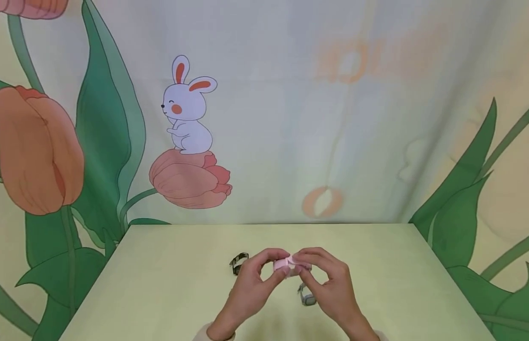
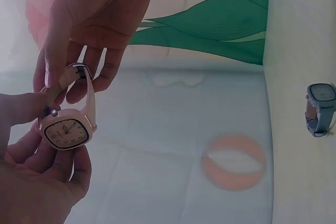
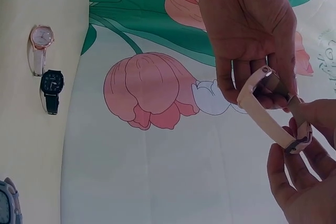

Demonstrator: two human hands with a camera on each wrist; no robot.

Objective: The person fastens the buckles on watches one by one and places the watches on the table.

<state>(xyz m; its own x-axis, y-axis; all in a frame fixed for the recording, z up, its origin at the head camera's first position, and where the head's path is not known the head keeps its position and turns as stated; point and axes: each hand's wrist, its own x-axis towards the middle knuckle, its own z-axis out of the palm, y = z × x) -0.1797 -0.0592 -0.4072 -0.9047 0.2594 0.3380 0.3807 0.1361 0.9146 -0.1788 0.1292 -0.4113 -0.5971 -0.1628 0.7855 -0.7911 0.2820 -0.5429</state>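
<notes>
A pale pink wristwatch [image 1: 283,264] with a rounded-square case is held up above the table between both hands. The left hand [image 1: 256,282] grips it at the case end; its dial [image 2: 66,132] shows in the left wrist view. At the buckle end, the right hand [image 1: 332,286] pinches the strap between thumb and fingers. The strap [image 3: 265,116] is bent into a loop in the right wrist view. Fingers cover parts of the strap and case.
On the pale green table [image 1: 162,284] lie a black watch [image 3: 52,83], a round rose-gold watch [image 3: 42,36] and a blue-grey watch [image 1: 308,298], which is beneath the right hand. Behind the table hangs a curtain [image 1: 268,118] printed with tulips and a rabbit.
</notes>
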